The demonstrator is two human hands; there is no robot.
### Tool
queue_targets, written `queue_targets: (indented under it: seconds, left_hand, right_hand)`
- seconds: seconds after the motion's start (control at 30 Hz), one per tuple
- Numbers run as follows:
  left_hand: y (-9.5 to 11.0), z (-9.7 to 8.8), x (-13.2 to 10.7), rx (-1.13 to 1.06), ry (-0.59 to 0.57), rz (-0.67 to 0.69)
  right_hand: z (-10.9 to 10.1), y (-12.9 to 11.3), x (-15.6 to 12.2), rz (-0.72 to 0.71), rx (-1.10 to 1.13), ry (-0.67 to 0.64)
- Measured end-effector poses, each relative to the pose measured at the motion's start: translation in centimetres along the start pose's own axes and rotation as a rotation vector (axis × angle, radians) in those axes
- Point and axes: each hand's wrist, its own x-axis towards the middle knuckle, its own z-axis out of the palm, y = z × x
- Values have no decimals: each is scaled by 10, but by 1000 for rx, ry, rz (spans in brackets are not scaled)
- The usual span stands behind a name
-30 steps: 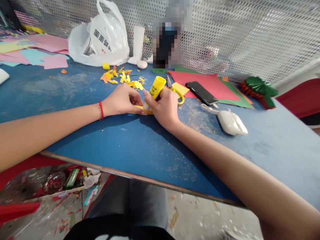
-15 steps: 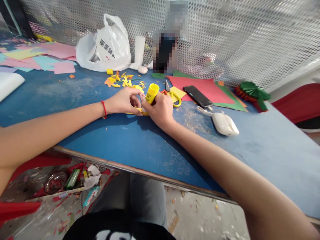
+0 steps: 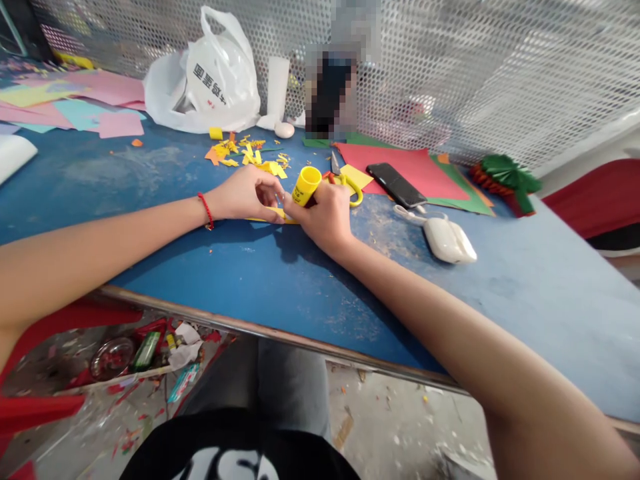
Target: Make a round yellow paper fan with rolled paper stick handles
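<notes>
Scuffed blue surface, broad from near edge to far side. Along the far side, perforated metal screen. Far left, flat overlap of pastel papers in pink, pale blue and yellow. Far and right of centre, red sheet partly over a green sheet. Far and left of centre, white plastic bag with dark printed characters, handles up.

At the centre, right hand, fingers wrapped closed around a yellow glue stick. Just to the left, left hand, fingers arched, with a narrow rounded gap above the thumb; thumb on a yellow strip. Pinched or only pressed: cannot tell.

Far right, pleated green and red-orange paper rosette. Mostly on the red sheet, black phone. Beyond the right hand, yellow-handled scissors, just beside a small yellow paper. Nearer and right of the phone, rounded white case with a loop strap.

Glue stick slightly tilted, hollow end up, lower end hidden by the right hand. Strip low at the surface, between both hands. Beyond the left hand, loose yellow and orange scraps; farther still, short yellow cylinder. Smallest, red bracelet around the left wrist.
</notes>
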Motion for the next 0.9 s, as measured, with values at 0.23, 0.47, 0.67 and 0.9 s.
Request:
queue_targets:
  seconds: [0.23, 0.47, 0.67, 0.9]
  left_hand:
    - [-4, 3, 0, 12, -5, 49]
    - [-7, 5, -2, 26, 5, 40]
    - [-5, 6, -2, 72, 54, 24]
    - [-3, 5, -2, 54, 41, 5]
  right_hand:
    - [-7, -1, 1, 154, 74, 28]
    - [-15, 4, 1, 230, 103, 17]
    - [-18, 11, 0, 208, 114, 18]
    - [-17, 23, -3, 174, 29, 105]
